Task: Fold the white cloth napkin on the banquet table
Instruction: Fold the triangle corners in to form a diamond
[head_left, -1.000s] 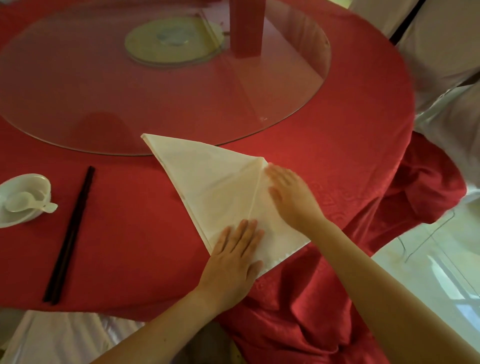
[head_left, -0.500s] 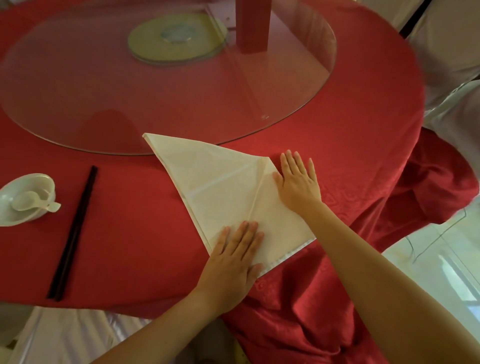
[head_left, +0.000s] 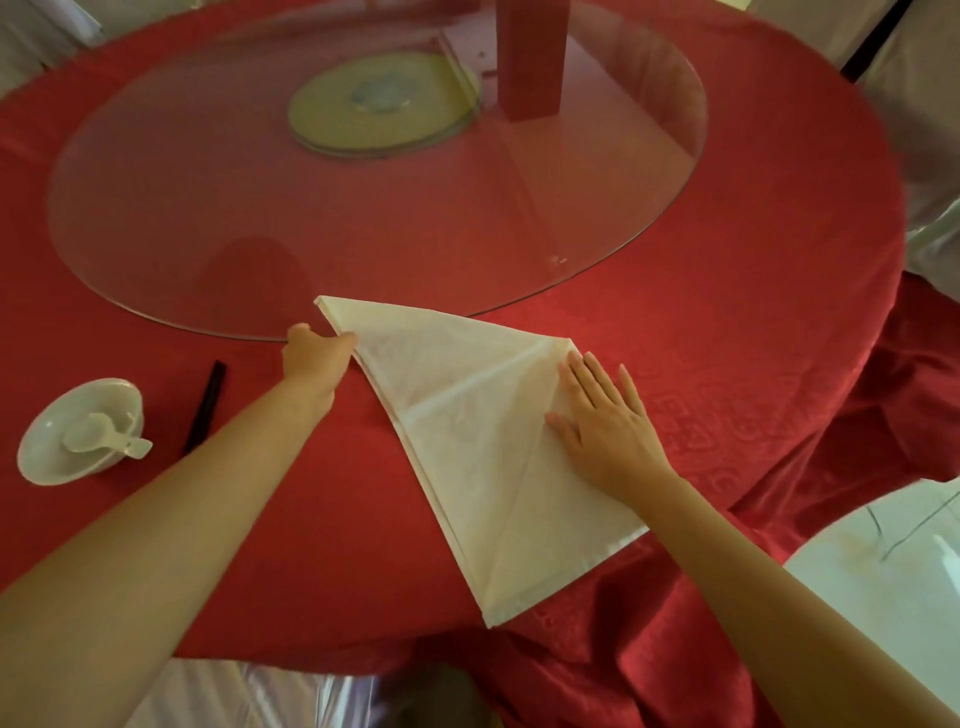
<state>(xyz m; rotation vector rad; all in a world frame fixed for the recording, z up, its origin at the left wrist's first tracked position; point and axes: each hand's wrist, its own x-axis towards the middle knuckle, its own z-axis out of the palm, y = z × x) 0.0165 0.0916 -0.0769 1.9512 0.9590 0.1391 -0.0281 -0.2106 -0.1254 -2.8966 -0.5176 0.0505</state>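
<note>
The white cloth napkin (head_left: 467, 441) lies on the red tablecloth (head_left: 727, 338), folded into a long pointed shape with its right corner turned in over the middle. My left hand (head_left: 317, 358) reaches to the napkin's far left point and pinches its edge there. My right hand (head_left: 608, 426) lies flat, fingers spread, on the folded right flap near its upper corner.
A round glass turntable (head_left: 208, 218) fills the table's middle, with a red upright box (head_left: 530, 57) on it. A white bowl with a spoon (head_left: 78, 431) and black chopsticks (head_left: 205, 405) sit at the left. White chair covers (head_left: 924, 104) stand at the right.
My left hand left the napkin's near corner and reached out to its far left point. My right hand stayed flat on the right flap. The camera moved closer.
</note>
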